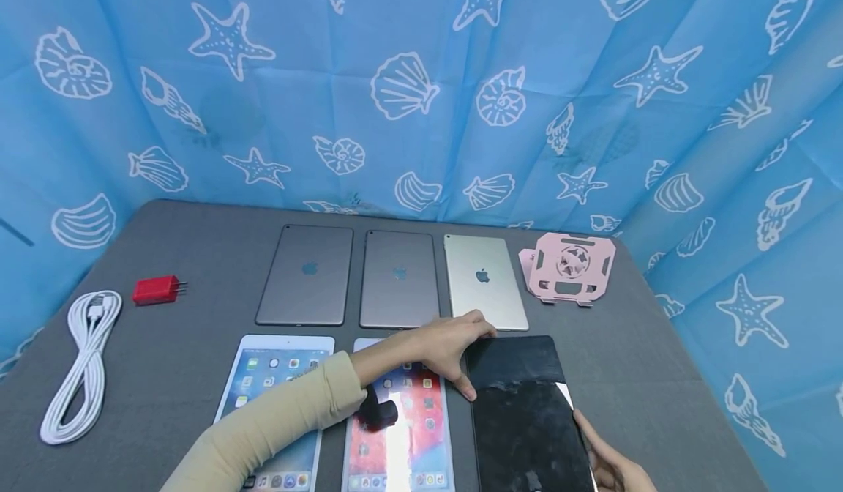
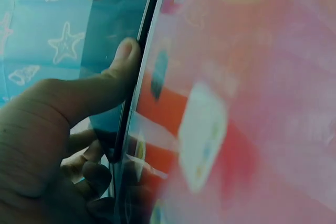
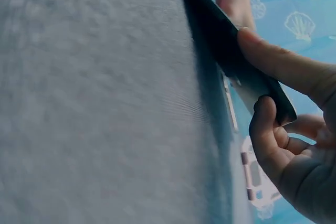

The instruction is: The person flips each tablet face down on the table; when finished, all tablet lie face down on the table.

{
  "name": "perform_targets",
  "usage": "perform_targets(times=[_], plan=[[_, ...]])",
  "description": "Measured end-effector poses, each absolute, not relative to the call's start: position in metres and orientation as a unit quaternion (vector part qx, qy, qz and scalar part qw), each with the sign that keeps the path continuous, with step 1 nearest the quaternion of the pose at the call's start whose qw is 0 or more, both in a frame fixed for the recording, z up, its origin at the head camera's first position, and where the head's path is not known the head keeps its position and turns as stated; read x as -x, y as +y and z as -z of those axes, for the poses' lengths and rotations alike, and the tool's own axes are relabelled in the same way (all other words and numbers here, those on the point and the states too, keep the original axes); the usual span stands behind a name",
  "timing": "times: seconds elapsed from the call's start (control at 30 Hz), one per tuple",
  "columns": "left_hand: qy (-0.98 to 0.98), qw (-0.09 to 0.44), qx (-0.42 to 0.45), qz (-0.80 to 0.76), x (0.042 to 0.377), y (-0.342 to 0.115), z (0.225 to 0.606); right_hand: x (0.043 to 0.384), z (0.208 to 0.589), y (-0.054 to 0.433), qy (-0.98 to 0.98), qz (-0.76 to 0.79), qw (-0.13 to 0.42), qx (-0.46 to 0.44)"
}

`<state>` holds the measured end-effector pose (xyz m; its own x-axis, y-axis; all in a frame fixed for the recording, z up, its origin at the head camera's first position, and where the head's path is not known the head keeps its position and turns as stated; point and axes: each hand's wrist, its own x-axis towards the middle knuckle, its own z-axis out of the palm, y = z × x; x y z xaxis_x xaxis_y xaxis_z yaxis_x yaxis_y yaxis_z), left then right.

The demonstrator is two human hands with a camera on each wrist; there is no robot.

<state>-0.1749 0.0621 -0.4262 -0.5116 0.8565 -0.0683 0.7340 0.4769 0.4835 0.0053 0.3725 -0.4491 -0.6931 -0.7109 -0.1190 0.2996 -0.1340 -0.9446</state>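
Observation:
A tablet with a dark, glossy screen lies at the front right, between both hands. The left hand holds its upper left corner, thumb at the left side and fingers over the top edge. In the left wrist view the left thumb lies against the dark tablet. At the right edge, the right hand pinches the tablet. The right wrist view has the right thumb on top and curled fingers beneath the tablet, which is tilted off the grey cloth.
Two lit tablets, one with a blue screen and one with a red screen, lie left. Behind are two grey tablets, a silver tablet and a pink stand. A red charger and white cable lie far left.

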Motion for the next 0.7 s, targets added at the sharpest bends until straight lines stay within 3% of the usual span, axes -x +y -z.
perform_targets(times=[0.17, 0.33, 0.4, 0.57, 0.7], plan=[[0.837, 0.145, -0.485, -0.207, 0.167, 0.067, 0.427, -0.002, 0.443, 0.383, 0.499, 0.742, 0.371, 0.249], [0.835, 0.143, -0.487, -0.213, 0.161, 0.072, 0.426, 0.000, 0.445, 0.400, 0.548, 0.697, 0.355, 0.296], [0.833, 0.145, -0.488, -0.216, 0.161, 0.073, 0.426, -0.001, 0.444, 0.406, 0.620, 0.649, 0.312, 0.311], [0.822, 0.153, -0.499, -0.229, 0.160, 0.075, 0.424, -0.006, 0.434, 0.408, 0.670, 0.615, 0.281, 0.306], [0.803, 0.164, -0.511, -0.259, 0.159, 0.076, 0.421, -0.004, 0.424, 0.396, 0.711, 0.561, 0.216, 0.366]])
